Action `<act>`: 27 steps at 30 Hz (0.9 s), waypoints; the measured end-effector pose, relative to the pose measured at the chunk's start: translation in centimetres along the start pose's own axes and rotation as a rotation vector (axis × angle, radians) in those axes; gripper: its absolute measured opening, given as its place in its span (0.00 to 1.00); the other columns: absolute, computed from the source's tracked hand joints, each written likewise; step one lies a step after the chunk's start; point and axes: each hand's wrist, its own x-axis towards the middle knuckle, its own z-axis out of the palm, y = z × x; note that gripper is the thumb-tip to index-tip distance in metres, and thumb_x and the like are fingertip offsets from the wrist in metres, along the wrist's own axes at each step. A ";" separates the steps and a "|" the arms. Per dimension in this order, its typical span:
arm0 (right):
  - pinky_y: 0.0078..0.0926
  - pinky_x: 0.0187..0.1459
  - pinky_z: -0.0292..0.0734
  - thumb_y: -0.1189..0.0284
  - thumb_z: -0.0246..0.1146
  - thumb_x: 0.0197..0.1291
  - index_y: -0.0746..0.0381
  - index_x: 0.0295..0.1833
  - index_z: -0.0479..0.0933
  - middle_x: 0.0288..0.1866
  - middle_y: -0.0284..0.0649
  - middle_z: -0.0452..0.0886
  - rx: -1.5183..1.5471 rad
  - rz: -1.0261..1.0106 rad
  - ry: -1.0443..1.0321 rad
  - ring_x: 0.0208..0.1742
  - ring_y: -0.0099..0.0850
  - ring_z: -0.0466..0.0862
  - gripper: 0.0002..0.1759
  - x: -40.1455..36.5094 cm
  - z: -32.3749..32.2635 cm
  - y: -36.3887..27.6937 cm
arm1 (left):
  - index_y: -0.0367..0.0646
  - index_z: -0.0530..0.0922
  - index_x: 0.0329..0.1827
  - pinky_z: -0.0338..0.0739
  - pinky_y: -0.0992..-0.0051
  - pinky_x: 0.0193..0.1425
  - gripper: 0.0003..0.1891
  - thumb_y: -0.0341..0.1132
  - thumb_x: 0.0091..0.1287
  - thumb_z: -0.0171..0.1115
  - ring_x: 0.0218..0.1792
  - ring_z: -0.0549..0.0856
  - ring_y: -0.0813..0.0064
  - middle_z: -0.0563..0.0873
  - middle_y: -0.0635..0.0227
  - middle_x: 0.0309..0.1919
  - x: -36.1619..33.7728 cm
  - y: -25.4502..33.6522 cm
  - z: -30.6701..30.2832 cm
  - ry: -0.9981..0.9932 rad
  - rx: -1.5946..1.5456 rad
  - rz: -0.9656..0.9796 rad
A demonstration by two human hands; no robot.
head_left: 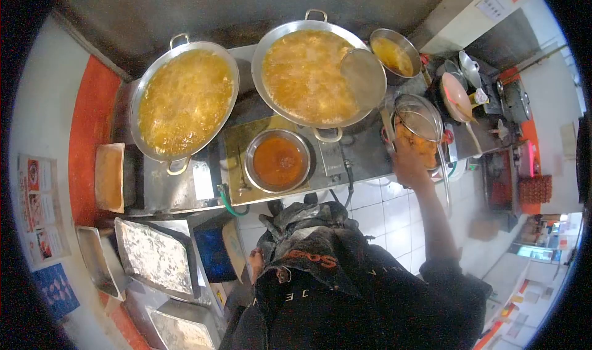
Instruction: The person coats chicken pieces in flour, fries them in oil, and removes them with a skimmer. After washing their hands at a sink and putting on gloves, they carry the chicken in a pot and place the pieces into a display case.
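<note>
My right hand (pixel 409 164) is closed around the handle of a wide round skimmer (pixel 364 78). The skimmer's flat mesh head lies over the right side of the large middle wok (pixel 258 72), which is full of bubbling yellow oil. Just beyond my fingers, a wire strainer (pixel 419 117) rests above orange-brown fried pieces (pixel 425 151) in a container. My left hand (pixel 256 262) hangs low beside the apron (pixel 308 233); its fingers are too small and partly hidden to read.
A second wok (pixel 134 109) of bubbling oil stands left. Between the woks and me sits a steel bowl of red-orange liquid (pixel 277 160). A smaller pot (pixel 375 38) and a pink pan (pixel 455 94) stand right. A floury tray (pixel 154 254) lies lower left.
</note>
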 end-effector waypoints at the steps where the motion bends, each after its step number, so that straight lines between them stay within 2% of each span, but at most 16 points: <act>1: 0.48 0.45 0.76 0.73 0.51 0.64 0.67 0.61 0.66 0.45 0.58 0.80 -0.051 -0.070 0.038 0.45 0.54 0.82 0.21 0.2 0.5 0.3 | 0.41 0.77 0.35 0.68 0.75 0.24 0.13 0.42 0.69 0.55 0.24 0.75 0.79 0.79 0.70 0.28 0.0 0.1 0.1 -0.002 0.000 0.001; 2: 0.48 0.50 0.75 0.71 0.51 0.65 0.66 0.61 0.67 0.51 0.58 0.79 -0.105 -0.138 0.080 0.49 0.57 0.80 0.20 0.2 -0.2 -0.7 | 0.42 0.77 0.33 0.68 0.75 0.25 0.13 0.43 0.69 0.55 0.25 0.75 0.79 0.79 0.69 0.27 -0.2 0.2 0.2 0.032 0.014 0.028; 3: 0.47 0.50 0.74 0.72 0.52 0.64 0.67 0.62 0.67 0.55 0.58 0.76 0.045 0.027 -0.007 0.51 0.55 0.79 0.21 -0.1 -1.4 -1.4 | 0.42 0.77 0.31 0.68 0.74 0.25 0.14 0.43 0.69 0.55 0.26 0.75 0.80 0.79 0.69 0.27 -0.4 0.3 0.3 0.066 0.030 0.055; 5: 0.47 0.49 0.74 0.72 0.52 0.64 0.68 0.62 0.67 0.59 0.57 0.74 0.194 0.188 -0.090 0.53 0.54 0.78 0.22 -0.2 -2.2 -1.4 | 0.42 0.77 0.34 0.69 0.73 0.27 0.13 0.43 0.69 0.55 0.27 0.76 0.79 0.79 0.69 0.28 -0.1 0.1 -0.2 0.063 -0.001 0.051; 6: 0.51 0.44 0.75 0.75 0.53 0.62 0.68 0.61 0.65 0.46 0.61 0.77 0.050 -0.043 0.119 0.45 0.57 0.80 0.21 0.0 -1.2 0.9 | 0.42 0.76 0.36 0.71 0.73 0.28 0.13 0.43 0.69 0.54 0.29 0.77 0.77 0.80 0.68 0.29 -0.1 0.3 -0.2 0.065 -0.054 0.018; 8: 0.56 0.38 0.75 0.79 0.55 0.60 0.68 0.59 0.62 0.34 0.64 0.80 -0.093 -0.276 0.328 0.38 0.61 0.81 0.21 0.4 -1.2 1.5 | 0.42 0.75 0.41 0.73 0.71 0.31 0.13 0.43 0.70 0.53 0.31 0.79 0.75 0.80 0.68 0.32 -1.0 2.2 0.1 0.083 -0.191 -0.073; 11: 0.58 0.41 0.74 0.75 0.51 0.64 0.65 0.59 0.63 0.38 0.65 0.80 0.014 -0.251 0.414 0.42 0.62 0.80 0.18 2.3 -3.3 0.2 | 0.42 0.74 0.48 0.77 0.69 0.35 0.14 0.43 0.71 0.52 0.36 0.81 0.72 0.82 0.67 0.35 -2.6 4.2 0.3 0.086 -0.256 -0.122; 13: 0.59 0.44 0.73 0.73 0.50 0.65 0.62 0.60 0.64 0.40 0.65 0.80 0.106 0.041 0.261 0.44 0.63 0.80 0.18 5.5 -2.6 0.6 | 0.42 0.73 0.51 0.78 0.67 0.36 0.15 0.43 0.71 0.52 0.37 0.82 0.69 0.82 0.66 0.38 -2.7 4.7 -0.1 0.040 -0.209 -0.122; 16: 0.60 0.46 0.73 0.74 0.50 0.64 0.63 0.61 0.64 0.41 0.66 0.80 0.044 0.047 0.296 0.44 0.64 0.79 0.19 9.6 -0.9 1.3 | 0.40 0.73 0.52 0.79 0.65 0.38 0.15 0.40 0.70 0.53 0.38 0.83 0.67 0.82 0.64 0.40 -1.8 2.8 -0.5 0.053 -0.251 -0.160; 18: 0.59 0.47 0.73 0.75 0.50 0.64 0.63 0.61 0.64 0.41 0.66 0.79 0.073 0.056 0.297 0.44 0.65 0.79 0.20 9.0 -1.4 0.3 | 0.38 0.74 0.53 0.79 0.66 0.38 0.16 0.39 0.70 0.54 0.38 0.83 0.67 0.83 0.62 0.41 -0.6 0.6 -1.0 0.018 -0.271 -0.103; 20: 0.59 0.48 0.73 0.75 0.51 0.63 0.63 0.62 0.64 0.40 0.67 0.79 0.104 0.045 0.301 0.44 0.65 0.79 0.21 7.9 -3.2 -1.2 | 0.37 0.73 0.54 0.80 0.67 0.38 0.16 0.39 0.69 0.55 0.39 0.83 0.67 0.83 0.62 0.41 -2.1 2.0 -0.7 0.043 -0.286 -0.111; 22: 0.58 0.46 0.74 0.75 0.49 0.65 0.62 0.63 0.64 0.40 0.63 0.80 0.112 -0.029 0.329 0.42 0.64 0.80 0.20 4.0 -5.1 -2.4 | 0.36 0.73 0.54 0.80 0.68 0.38 0.16 0.39 0.69 0.55 0.39 0.83 0.67 0.83 0.61 0.41 -3.2 2.4 -0.6 0.069 -0.297 -0.128; 23: 0.58 0.46 0.74 0.75 0.49 0.65 0.62 0.63 0.64 0.40 0.63 0.80 0.109 -0.035 0.322 0.42 0.64 0.80 0.20 2.6 -5.6 -2.5 | 0.37 0.75 0.52 0.78 0.71 0.36 0.16 0.39 0.69 0.55 0.36 0.82 0.70 0.83 0.63 0.37 -3.5 1.9 -0.5 0.099 -0.268 -0.097; 25: 0.56 0.43 0.74 0.75 0.48 0.66 0.61 0.63 0.65 0.39 0.58 0.82 0.237 -0.241 0.279 0.41 0.62 0.80 0.19 0.3 -6.4 -2.3 | 0.37 0.76 0.51 0.76 0.73 0.34 0.15 0.39 0.69 0.55 0.33 0.81 0.73 0.82 0.65 0.34 -3.1 0.3 -0.8 0.133 -0.242 -0.068; 27: 0.55 0.42 0.74 0.75 0.49 0.66 0.61 0.63 0.66 0.41 0.56 0.81 0.199 -0.248 0.250 0.40 0.61 0.80 0.19 -1.7 -6.8 -2.6 | 0.39 0.79 0.45 0.70 0.76 0.27 0.13 0.39 0.69 0.54 0.24 0.76 0.79 0.79 0.71 0.26 -1.7 -2.0 -1.8 -0.034 0.033 -0.004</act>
